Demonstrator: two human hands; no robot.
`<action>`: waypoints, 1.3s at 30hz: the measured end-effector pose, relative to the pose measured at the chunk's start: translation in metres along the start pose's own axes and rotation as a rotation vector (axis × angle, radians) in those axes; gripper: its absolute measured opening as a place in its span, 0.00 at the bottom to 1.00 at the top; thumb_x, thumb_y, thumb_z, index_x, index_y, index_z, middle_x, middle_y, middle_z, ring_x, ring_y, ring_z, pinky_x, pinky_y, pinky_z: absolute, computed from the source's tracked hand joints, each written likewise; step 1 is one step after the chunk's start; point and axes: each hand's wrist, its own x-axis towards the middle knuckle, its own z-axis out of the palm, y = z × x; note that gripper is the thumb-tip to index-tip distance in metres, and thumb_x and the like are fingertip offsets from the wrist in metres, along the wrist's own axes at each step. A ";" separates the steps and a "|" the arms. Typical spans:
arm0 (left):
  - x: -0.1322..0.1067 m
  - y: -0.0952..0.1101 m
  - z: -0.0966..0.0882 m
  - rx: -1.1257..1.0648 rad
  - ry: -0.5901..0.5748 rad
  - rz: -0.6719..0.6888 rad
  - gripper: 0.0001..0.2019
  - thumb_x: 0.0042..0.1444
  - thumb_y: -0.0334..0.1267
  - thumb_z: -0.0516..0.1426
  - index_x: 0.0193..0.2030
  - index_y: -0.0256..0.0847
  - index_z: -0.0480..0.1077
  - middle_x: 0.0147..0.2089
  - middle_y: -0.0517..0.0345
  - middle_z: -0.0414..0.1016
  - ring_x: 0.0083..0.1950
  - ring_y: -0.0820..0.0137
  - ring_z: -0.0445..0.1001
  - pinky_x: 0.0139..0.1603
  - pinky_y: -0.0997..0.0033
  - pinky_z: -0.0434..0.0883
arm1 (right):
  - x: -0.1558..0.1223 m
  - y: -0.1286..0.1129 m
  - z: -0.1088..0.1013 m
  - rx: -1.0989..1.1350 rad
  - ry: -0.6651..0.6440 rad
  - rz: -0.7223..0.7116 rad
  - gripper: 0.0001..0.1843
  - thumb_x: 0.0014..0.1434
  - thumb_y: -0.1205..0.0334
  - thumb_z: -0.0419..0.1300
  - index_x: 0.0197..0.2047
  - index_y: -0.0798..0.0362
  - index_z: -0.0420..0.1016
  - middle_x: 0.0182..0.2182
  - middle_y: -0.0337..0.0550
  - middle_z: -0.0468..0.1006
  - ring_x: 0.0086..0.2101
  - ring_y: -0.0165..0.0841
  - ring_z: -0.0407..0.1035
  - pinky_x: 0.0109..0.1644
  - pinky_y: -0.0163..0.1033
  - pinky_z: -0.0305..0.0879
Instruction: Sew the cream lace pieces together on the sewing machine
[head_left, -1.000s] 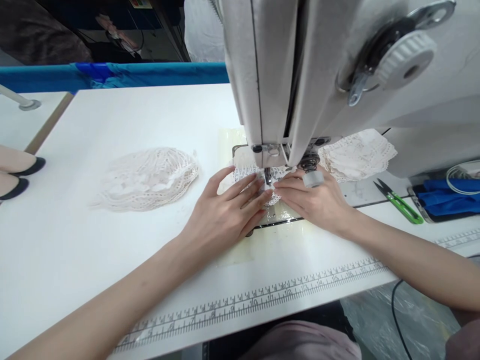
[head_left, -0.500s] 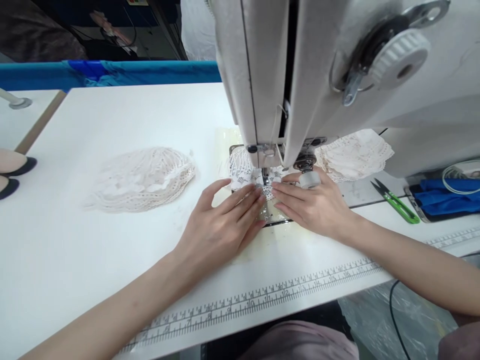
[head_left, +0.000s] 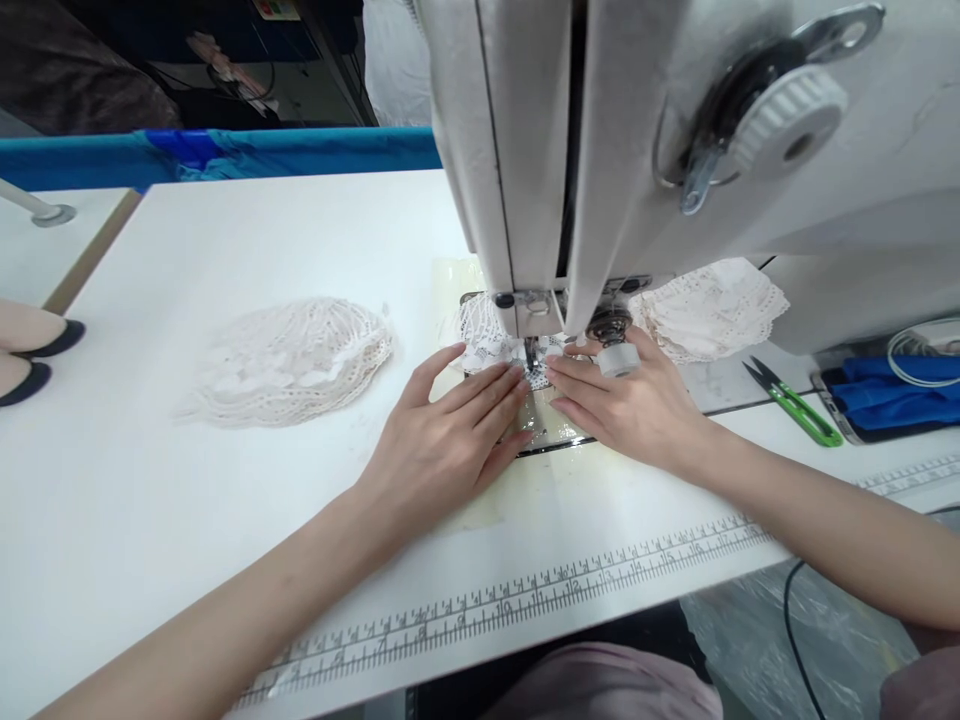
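A piece of white lace (head_left: 484, 335) lies under the presser foot (head_left: 531, 352) of a sewing machine (head_left: 517, 150). My left hand (head_left: 446, 430) rests flat on the near left edge of the lace, fingers stretched toward the needle and thumb apart. From the other side my right hand (head_left: 630, 405) lays its outstretched fingers on the lace's right edge, partly behind a white knob (head_left: 619, 360). Both sets of fingertips almost meet in front of the foot. The machine head hides the far part of the lace.
A lace pile (head_left: 292, 360) lies left on the white table (head_left: 247, 520); another lace stack (head_left: 712, 310) sits behind my right hand. Green thread snips (head_left: 799, 400) and a blue cloth (head_left: 900, 395) in a tray are at right. A printed ruler (head_left: 502, 608) runs along the front edge.
The lace has slid slightly away from me under the foot, and the fingers of both hands have moved forward a little with it. The camera view has shifted slightly.
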 end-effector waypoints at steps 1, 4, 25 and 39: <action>0.000 0.000 0.001 -0.010 0.002 -0.010 0.15 0.64 0.38 0.52 0.56 0.42 0.66 0.55 0.54 0.74 0.57 0.63 0.73 0.66 0.48 0.60 | 0.000 0.000 0.001 -0.005 0.012 0.001 0.16 0.67 0.61 0.52 0.35 0.54 0.79 0.36 0.39 0.83 0.44 0.33 0.70 0.63 0.47 0.54; 0.002 -0.002 0.003 -0.029 0.028 -0.010 0.16 0.63 0.39 0.53 0.56 0.41 0.67 0.54 0.52 0.75 0.56 0.62 0.74 0.66 0.47 0.60 | 0.000 0.000 0.003 -0.022 0.039 0.009 0.16 0.67 0.61 0.53 0.33 0.53 0.79 0.34 0.39 0.83 0.44 0.33 0.70 0.64 0.47 0.52; 0.004 -0.010 0.006 -0.020 0.057 -0.017 0.17 0.63 0.40 0.54 0.56 0.37 0.67 0.55 0.49 0.75 0.57 0.62 0.73 0.63 0.51 0.63 | 0.002 0.001 0.008 -0.075 0.000 0.010 0.17 0.68 0.59 0.51 0.34 0.51 0.79 0.37 0.39 0.82 0.47 0.34 0.70 0.64 0.48 0.51; 0.001 -0.013 -0.010 0.093 0.212 0.041 0.05 0.58 0.32 0.59 0.42 0.37 0.72 0.29 0.59 0.78 0.29 0.69 0.76 0.33 0.64 0.65 | 0.002 -0.009 -0.008 0.021 0.106 -0.012 0.15 0.62 0.76 0.51 0.44 0.54 0.77 0.41 0.38 0.82 0.37 0.29 0.72 0.47 0.40 0.64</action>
